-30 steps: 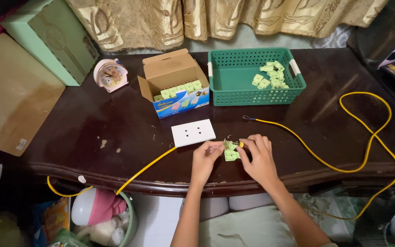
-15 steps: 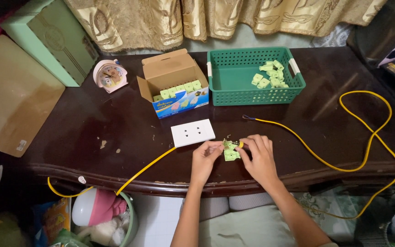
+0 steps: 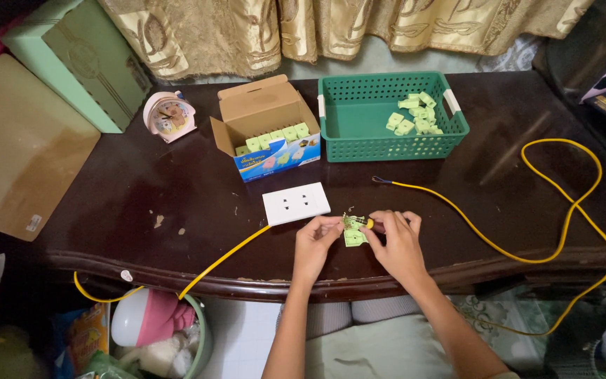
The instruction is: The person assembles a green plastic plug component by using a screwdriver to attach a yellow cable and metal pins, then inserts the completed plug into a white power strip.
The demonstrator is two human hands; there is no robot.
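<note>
The small green socket piece [image 3: 353, 237], just below the white socket plate [image 3: 296, 203], is pinched by the left hand [image 3: 315, 242] and is best held still while a yellow-handled tool [image 3: 367, 224] is gripped by the right hand [image 3: 395, 242].

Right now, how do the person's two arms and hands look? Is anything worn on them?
Both forearms are bare up to the frame edge: no sleeves show. The left hand and right hand wear no gloves, and I see no watch, bracelet or ring. The nails look short; polish is too small to tell.
</note>
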